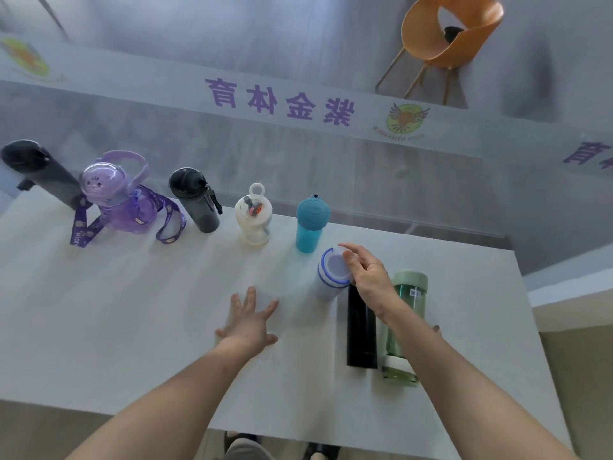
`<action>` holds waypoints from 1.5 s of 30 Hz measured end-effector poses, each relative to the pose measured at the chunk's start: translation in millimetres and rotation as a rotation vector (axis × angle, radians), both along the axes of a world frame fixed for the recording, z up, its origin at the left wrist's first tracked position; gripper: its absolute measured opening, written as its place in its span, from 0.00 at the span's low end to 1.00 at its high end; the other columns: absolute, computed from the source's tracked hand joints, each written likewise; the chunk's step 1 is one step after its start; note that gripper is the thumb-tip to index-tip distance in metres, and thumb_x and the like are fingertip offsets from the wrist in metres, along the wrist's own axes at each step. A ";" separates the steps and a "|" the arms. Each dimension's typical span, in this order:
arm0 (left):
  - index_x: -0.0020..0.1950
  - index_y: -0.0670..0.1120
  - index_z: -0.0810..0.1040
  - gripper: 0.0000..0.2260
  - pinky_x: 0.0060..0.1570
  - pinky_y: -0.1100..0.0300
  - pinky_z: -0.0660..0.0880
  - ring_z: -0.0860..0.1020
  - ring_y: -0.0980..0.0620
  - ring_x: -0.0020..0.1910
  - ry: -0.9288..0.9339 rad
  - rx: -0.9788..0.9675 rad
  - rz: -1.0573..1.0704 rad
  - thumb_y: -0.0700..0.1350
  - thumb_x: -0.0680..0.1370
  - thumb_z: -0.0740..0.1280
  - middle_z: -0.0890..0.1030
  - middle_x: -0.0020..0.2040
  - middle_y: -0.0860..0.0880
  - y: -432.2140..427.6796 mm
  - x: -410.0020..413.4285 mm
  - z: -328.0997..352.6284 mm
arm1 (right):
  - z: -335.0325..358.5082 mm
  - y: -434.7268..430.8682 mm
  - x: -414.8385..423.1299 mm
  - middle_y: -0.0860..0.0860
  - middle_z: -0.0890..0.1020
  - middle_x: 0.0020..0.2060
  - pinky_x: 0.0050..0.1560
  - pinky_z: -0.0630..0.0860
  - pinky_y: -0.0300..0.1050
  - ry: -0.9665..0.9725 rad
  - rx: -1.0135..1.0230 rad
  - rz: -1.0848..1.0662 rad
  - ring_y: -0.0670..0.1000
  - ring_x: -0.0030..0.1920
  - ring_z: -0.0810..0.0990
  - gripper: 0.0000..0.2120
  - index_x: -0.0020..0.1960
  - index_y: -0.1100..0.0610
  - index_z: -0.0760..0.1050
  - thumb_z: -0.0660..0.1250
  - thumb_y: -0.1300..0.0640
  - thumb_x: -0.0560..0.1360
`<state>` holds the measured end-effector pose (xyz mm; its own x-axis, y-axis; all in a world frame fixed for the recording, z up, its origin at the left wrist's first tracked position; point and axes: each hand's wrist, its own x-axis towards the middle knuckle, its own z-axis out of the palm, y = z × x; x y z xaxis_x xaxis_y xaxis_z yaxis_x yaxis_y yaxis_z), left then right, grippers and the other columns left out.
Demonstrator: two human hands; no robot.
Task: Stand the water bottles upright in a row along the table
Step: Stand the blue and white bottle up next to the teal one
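Note:
Several bottles stand upright along the far edge of the white table [132, 327]: a tall black one [43, 174], a purple one with a strap [122, 200], a dark grey one [197, 200], a clear white one [253, 220] and a teal one [310, 224]. My right hand [365, 275] grips the top of a white bottle with blue rings [330, 277], which stands nearly upright just in front of the teal one. A black bottle [361, 330] and a green bottle [406, 323] lie flat under my right forearm. My left hand [248, 318] hovers open over the table, fingers spread.
A frosted glass wall with purple lettering [278, 97] runs right behind the table's far edge. An orange chair [447, 34] shows beyond it. The table's right edge is close to the green bottle. My feet [245, 443] show below the near edge.

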<state>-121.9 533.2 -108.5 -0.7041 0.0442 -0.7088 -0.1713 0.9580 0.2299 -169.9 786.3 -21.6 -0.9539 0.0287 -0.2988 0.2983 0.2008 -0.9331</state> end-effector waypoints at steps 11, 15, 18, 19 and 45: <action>0.79 0.72 0.47 0.40 0.66 0.23 0.62 0.33 0.42 0.81 0.021 -0.076 0.005 0.58 0.78 0.72 0.31 0.82 0.53 8.3 2.2 -2.1 | 4.5 5.5 13.0 0.42 0.76 0.63 0.64 0.74 0.46 0.105 0.424 0.257 0.47 0.61 0.76 0.44 0.74 0.45 0.65 0.80 0.37 0.64; 0.80 0.71 0.47 0.40 0.66 0.23 0.61 0.34 0.42 0.81 0.026 -0.070 0.024 0.59 0.78 0.71 0.32 0.82 0.53 19.7 0.5 -2.9 | 27.7 11.6 4.3 0.42 0.79 0.58 0.57 0.78 0.45 0.250 0.362 0.032 0.45 0.55 0.79 0.38 0.70 0.46 0.68 0.81 0.43 0.65; 0.80 0.71 0.47 0.40 0.66 0.22 0.60 0.33 0.42 0.81 0.019 -0.051 0.044 0.60 0.78 0.71 0.32 0.82 0.54 35.9 -6.0 -3.6 | 50.3 30.3 -14.4 0.40 0.79 0.56 0.51 0.76 0.38 0.320 0.328 -0.101 0.40 0.53 0.78 0.36 0.68 0.46 0.68 0.81 0.45 0.65; 0.80 0.71 0.47 0.40 0.66 0.21 0.60 0.33 0.42 0.81 0.017 -0.042 0.047 0.61 0.78 0.71 0.32 0.82 0.54 42.6 -8.9 -2.9 | 55.1 35.9 -21.4 0.39 0.79 0.55 0.50 0.77 0.38 0.327 0.319 -0.120 0.40 0.53 0.78 0.35 0.67 0.45 0.68 0.81 0.44 0.65; 0.79 0.72 0.49 0.40 0.64 0.17 0.55 0.28 0.43 0.79 0.001 0.041 0.066 0.78 0.71 0.61 0.30 0.81 0.58 77.8 -16.2 -7.7 | -9.4 69.8 -64.6 0.47 0.77 0.62 0.61 0.72 0.41 0.191 0.408 -0.099 0.50 0.60 0.76 0.39 0.74 0.50 0.67 0.81 0.48 0.69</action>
